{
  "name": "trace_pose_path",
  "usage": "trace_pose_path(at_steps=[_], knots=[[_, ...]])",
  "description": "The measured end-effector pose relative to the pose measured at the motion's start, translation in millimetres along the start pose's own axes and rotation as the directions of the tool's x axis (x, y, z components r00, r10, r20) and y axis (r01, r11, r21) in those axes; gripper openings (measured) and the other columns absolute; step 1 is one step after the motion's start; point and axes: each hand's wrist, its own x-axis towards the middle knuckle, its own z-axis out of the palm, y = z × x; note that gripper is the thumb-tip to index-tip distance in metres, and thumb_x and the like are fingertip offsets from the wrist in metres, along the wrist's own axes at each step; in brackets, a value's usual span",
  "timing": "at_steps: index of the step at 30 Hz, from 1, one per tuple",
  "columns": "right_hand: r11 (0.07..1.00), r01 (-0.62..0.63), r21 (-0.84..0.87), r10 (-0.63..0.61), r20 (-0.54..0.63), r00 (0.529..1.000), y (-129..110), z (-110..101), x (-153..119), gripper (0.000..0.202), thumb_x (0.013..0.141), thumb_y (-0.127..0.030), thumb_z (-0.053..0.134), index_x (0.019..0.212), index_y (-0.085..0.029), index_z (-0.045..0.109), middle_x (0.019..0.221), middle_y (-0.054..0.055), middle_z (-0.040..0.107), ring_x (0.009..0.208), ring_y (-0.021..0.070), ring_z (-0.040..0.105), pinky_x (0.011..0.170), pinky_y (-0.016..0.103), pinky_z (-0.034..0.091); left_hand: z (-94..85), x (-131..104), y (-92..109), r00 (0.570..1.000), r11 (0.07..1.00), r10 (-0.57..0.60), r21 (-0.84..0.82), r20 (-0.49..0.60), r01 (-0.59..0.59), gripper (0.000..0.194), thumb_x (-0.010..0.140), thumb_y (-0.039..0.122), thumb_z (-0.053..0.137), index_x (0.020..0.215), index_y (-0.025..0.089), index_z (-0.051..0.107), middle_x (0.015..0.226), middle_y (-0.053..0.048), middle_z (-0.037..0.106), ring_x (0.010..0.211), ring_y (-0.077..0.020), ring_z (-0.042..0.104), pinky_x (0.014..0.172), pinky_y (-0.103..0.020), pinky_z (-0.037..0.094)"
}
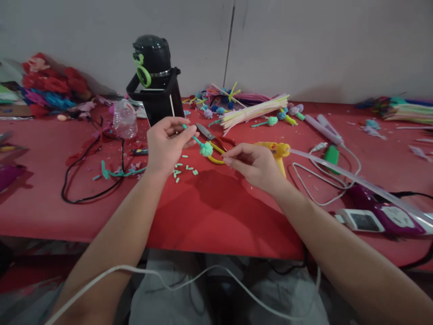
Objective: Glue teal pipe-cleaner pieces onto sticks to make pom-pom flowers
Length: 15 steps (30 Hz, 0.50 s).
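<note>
My left hand (172,142) pinches the stem of a mint-green pipe-cleaner flower (206,149), whose round fuzzy head points toward my right hand. Thumb and fingertips of my right hand (254,165) are pressed together just right of that head; anything between them is too small to make out. Behind both hands lie scissors (216,139) with red and yellow handles, partly covered by my right fingers. Several short pale-green pipe-cleaner snippets (187,167) are scattered on the red table below the flower. A yellow glue gun (280,150) with a long clear glue stick rests beyond my right hand.
A black bottle (155,56) stands behind a black phone-like holder. Bundled pale pipe cleaners (253,113) lie at the back. To the right are a lilac hair-straightener-like tool (323,128), white cable and a purple power strip (389,212). A white cable (216,266) crosses my lap.
</note>
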Motion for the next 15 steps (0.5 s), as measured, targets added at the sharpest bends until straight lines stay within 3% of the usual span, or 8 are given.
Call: trace_pose_path(at_steps=[8,12,15], knots=[[0.995,0.002,0.101,0.005,-0.074,0.997,-2,4,0,0.016,0.084,-0.033,0.078,0.080,-0.020,0.068,0.077,0.003,0.074,0.071,0.0175,0.070,0.068,0.032,0.058,11.3,-6,5,0.991,0.992,-0.124,0.028,0.047,0.123,0.014,0.078,0.011,0.081,0.086,0.018,0.072,0.074,-0.001,0.074,0.077,-0.0204,0.078,0.066,-0.027,0.067],[0.998,-0.007,0.067,0.014,-0.119,0.993,-2,7,-1,0.016,0.084,-0.035,0.078,0.084,-0.021,0.070,0.081,0.003,0.076,0.077,0.0202,0.074,0.073,0.034,0.061,13.2,-9,6,0.988,0.990,-0.138,0.034,0.074,0.136,0.013,0.077,0.011,0.081,0.085,0.018,0.074,0.073,-0.001,0.074,0.073,-0.0194,0.077,0.062,-0.025,0.066],[0.998,0.046,-0.031,-0.050,-0.146,0.988,-3,8,-1,0.009,0.087,-0.029,0.073,0.087,-0.020,0.072,0.085,0.004,0.077,0.080,0.0193,0.073,0.075,0.033,0.060,13.1,-11,6,0.985,0.989,-0.144,0.047,0.095,0.140,0.012,0.077,0.013,0.082,0.084,0.018,0.074,0.074,-0.001,0.074,0.072,-0.0186,0.077,0.061,-0.024,0.065]])
